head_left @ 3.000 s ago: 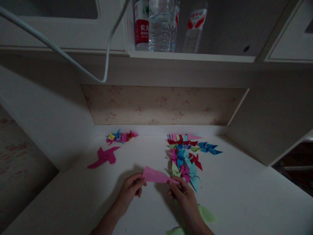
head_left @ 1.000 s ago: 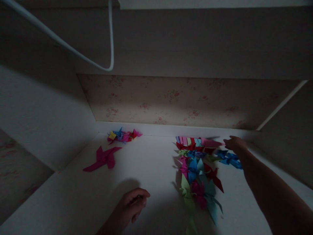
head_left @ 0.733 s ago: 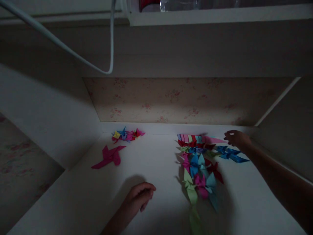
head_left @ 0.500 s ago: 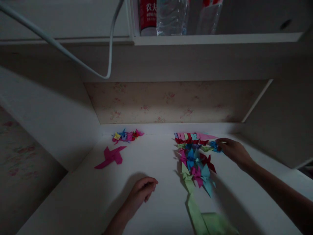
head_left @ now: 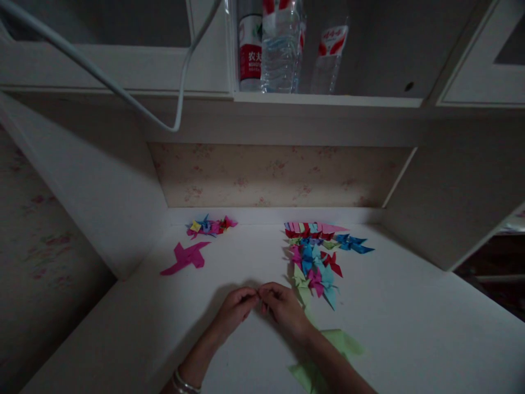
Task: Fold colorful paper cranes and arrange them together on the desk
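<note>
Over the middle of the white desk, my left hand and my right hand meet at the fingertips, both closed in a pinch. Whatever they may hold is too small or hidden to make out. Just beyond my right hand lie rows of colourful folded paper pieces, with dark blue ones at their right end. A large light green folded paper is partly covered by my right forearm. Left of my hands rests a magenta folded paper, and behind it a small cluster of folded papers.
A pale cable hangs in front of the upper cabinet. Plastic bottles stand on the shelf above the desk. Side panels close in the desk at left and right, with flowered wallpaper at the back.
My right hand has left the blue folded paper at the back right and come to my left hand's fingertips. The view has tilted up and shifted, showing more of the shelf.
</note>
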{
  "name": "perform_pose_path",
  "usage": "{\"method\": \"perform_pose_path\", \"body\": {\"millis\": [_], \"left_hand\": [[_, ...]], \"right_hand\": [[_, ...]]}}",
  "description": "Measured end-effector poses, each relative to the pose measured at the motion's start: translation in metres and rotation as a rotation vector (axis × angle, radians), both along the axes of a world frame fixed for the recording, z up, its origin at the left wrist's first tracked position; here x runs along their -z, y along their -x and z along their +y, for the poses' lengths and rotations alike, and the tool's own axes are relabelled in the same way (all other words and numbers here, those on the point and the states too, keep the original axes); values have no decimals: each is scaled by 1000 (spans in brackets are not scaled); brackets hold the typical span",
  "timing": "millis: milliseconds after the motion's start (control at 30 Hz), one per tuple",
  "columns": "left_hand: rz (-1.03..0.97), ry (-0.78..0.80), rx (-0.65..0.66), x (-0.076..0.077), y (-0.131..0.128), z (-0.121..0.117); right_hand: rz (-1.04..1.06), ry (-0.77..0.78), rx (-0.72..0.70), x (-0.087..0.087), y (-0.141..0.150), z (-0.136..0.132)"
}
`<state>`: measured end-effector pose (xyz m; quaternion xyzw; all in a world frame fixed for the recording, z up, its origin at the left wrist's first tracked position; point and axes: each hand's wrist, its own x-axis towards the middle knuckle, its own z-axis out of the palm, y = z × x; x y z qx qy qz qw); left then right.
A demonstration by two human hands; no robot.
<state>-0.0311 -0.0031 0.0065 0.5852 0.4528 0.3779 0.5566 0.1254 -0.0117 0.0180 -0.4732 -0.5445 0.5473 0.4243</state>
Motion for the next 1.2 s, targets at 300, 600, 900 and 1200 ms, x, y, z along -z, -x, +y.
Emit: {"method": "perform_pose_path", "body": {"millis": [300,600,900,1200], "left_hand": [[41,-4,10,-1,-6,2],[73,19,5,-2,-4,2],[79,22,17,7,-1,4],[77,56,-1,1,-2,1]], "right_hand": [[-25,-83,30,37,0,9],[-126,-129,13,26,1,4],[-181,-171,25,22,0,3],[-175,-171,31,23,0,2]]}}
